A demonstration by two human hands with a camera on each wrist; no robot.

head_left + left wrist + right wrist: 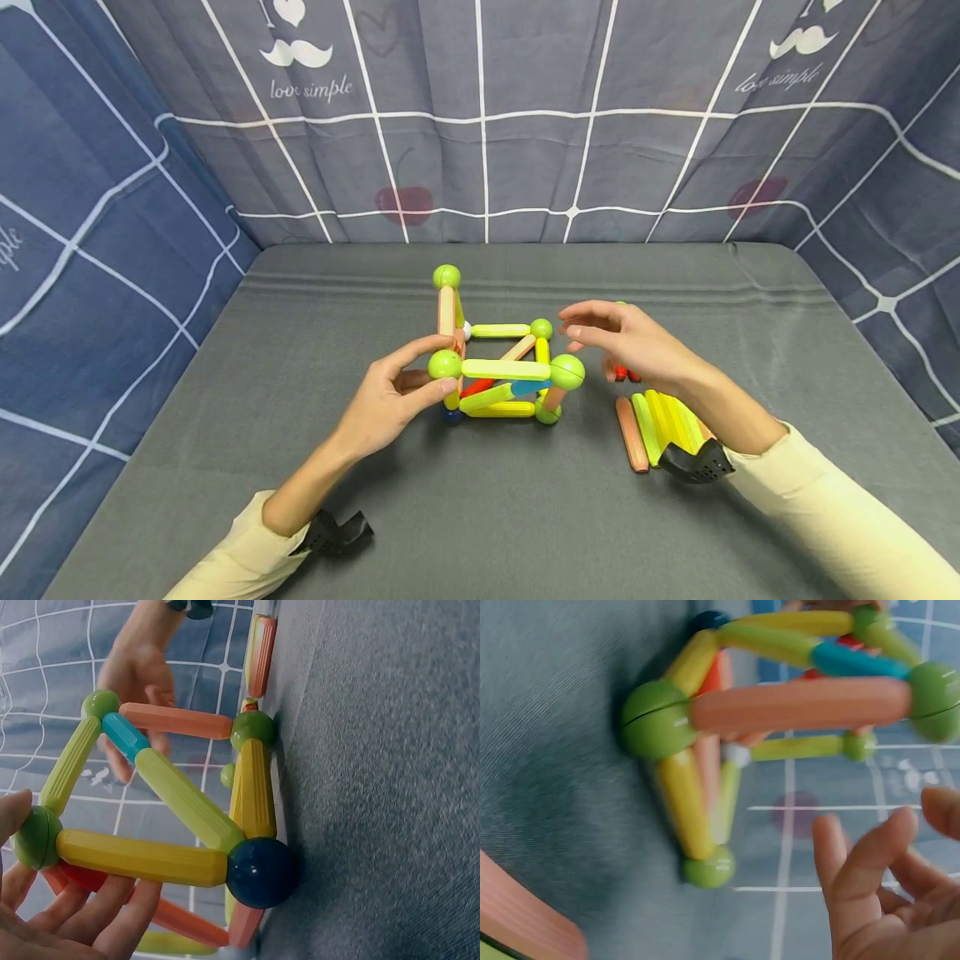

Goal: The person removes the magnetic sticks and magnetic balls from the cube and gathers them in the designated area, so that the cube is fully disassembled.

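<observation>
A frame of magnetic building sticks and balls stands on the grey cloth, with a yellow-green stick across its upper front. My left hand grips this frame at its upper left corner, thumb against a green ball and fingers behind a yellow stick. Below that corner, a dark blue ball rests on the cloth. A diagonal made of a blue stick and a yellow-green one crosses the front. My right hand hovers right of the frame, fingers loosely bent and holding nothing.
Several loose sticks in yellow, green and orange lie in a row beneath the right forearm. Small red pieces sit partly hidden under the right hand. A checked curtain surrounds the grey cloth at the back and sides.
</observation>
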